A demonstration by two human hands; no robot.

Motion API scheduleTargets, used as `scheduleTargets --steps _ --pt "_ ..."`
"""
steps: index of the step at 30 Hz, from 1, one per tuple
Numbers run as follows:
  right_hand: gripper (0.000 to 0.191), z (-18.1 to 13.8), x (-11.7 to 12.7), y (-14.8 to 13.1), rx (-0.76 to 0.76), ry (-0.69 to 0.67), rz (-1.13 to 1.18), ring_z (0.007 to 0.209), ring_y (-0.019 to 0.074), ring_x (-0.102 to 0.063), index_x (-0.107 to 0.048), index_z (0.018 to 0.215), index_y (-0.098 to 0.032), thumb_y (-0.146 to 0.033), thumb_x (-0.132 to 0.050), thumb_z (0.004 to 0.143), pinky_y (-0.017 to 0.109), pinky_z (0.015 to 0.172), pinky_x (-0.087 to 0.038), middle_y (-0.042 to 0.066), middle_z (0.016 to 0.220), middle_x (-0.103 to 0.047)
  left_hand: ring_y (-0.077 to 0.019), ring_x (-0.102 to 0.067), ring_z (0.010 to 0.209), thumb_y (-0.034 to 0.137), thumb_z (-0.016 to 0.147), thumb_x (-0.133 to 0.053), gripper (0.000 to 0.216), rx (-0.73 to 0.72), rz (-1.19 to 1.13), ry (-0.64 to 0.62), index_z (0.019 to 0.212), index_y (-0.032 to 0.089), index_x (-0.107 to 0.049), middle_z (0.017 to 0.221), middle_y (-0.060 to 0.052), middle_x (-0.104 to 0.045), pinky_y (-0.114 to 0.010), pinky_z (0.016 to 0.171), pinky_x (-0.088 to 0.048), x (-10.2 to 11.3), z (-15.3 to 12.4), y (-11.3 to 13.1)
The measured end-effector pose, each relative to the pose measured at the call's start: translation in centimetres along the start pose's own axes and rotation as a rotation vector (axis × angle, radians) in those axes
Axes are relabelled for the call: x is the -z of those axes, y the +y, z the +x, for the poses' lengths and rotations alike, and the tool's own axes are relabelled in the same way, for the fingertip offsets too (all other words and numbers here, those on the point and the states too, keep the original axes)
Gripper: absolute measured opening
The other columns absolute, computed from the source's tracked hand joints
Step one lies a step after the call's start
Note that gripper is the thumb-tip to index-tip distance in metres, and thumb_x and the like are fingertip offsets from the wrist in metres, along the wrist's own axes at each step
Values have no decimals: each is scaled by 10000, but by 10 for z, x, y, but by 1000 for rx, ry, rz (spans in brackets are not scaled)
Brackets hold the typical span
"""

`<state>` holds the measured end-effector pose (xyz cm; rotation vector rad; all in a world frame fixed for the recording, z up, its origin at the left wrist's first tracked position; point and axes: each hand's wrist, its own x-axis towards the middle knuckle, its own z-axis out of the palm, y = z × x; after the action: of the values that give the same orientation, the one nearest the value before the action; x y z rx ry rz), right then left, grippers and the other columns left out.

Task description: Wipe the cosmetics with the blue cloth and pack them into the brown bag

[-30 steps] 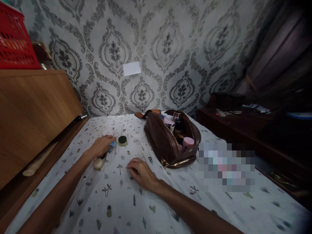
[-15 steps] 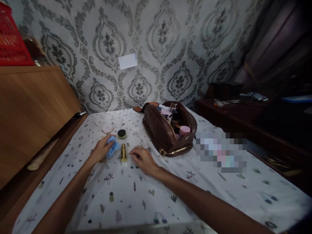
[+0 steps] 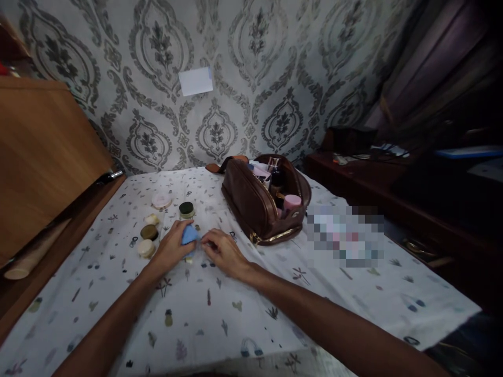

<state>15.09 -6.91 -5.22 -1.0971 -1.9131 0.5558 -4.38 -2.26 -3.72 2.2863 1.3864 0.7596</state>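
My left hand (image 3: 173,245) is closed on a crumpled blue cloth (image 3: 190,234). The cloth and fingers cover most of a small gold tube; only its yellowish base (image 3: 189,259) shows below them. Close by on the right, my right hand (image 3: 223,251) has its fingers curled in a pinch near the cloth's edge; what they hold, if anything, is hidden. Behind my left hand stands a dark-lidded jar (image 3: 186,210). To its left lie a pale round compact (image 3: 161,200), a small yellowish item (image 3: 151,219), a brown-lidded jar (image 3: 149,232) and a cream-lidded jar (image 3: 146,248).
An open brown toiletry bag (image 3: 251,201) full of cosmetics stands right of my hands. Further right lies a blurred-out patch (image 3: 346,235). A wooden cabinet (image 3: 47,167) borders the printed cloth (image 3: 212,319) on the left; dark furniture stands on the right.
My left hand has moved right with the blue cloth, onto the gold tube. That uncovers the jars on the left. My right hand stays close beside, and the view has shifted slightly.
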Motion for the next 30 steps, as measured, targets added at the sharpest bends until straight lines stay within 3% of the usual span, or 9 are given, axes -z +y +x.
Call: scheduleTargets --steps 5,8,13,18,23,27,30 --pt "96 -4 3 -9 26 -59 12 842 185 -595 -654 952 -175 -257 -632 909 302 767 -462 51 903 -664 -206 -578 840 400 760 -622 217 118 -137 187 859 209 -594 859 -9 -584 -323 794 -462 10 1 8" --pt "254 -7 4 -16 13 -125 -3 858 198 -611 -650 1010 -174 -393 -687 886 319 789 -473 63 950 -675 -171 -508 725 435 791 -590 261 100 -196 260 690 220 -482 732 20 -490 -298 722 -419 17 -3 20" --pt "367 -7 4 -23 13 -192 -47 862 213 -617 -657 1031 -192 -488 -734 828 330 783 -470 58 939 -678 -166 -479 723 469 831 -560 325 86 -241 288 659 227 -428 703 19 -455 -284 720 -410 21 -13 40" --pt "252 -7 2 -23 -41 -224 77 787 172 -603 -645 1061 -207 -281 -711 830 295 741 -460 11 867 -673 -149 -446 656 527 851 -547 415 67 -336 313 605 223 -406 651 23 -422 -276 662 -404 23 -17 45" --pt "411 -10 1 -28 -110 -185 241 757 139 -581 -570 1214 -221 -192 -643 811 262 680 -452 3 919 -665 -104 -346 479 614 836 -575 534 220 -611 226 545 224 -353 501 58 -344 -248 486 -327 22 -18 38" --pt "320 -10 0 -28 -201 -218 506 798 148 -592 -594 1125 -219 -308 -668 826 258 666 -456 14 928 -647 -86 -358 448 680 779 -614 545 363 -828 203 556 210 -450 491 56 -390 -230 441 -310 19 -16 34" --pt "389 -8 1 -26 -333 -262 772 727 144 -598 -607 1093 -216 -469 -708 816 246 591 -435 13 879 -640 -95 -406 473 721 728 -623 551 405 -916 202 594 196 -525 526 41 -442 -235 461 -350 17 -13 33"
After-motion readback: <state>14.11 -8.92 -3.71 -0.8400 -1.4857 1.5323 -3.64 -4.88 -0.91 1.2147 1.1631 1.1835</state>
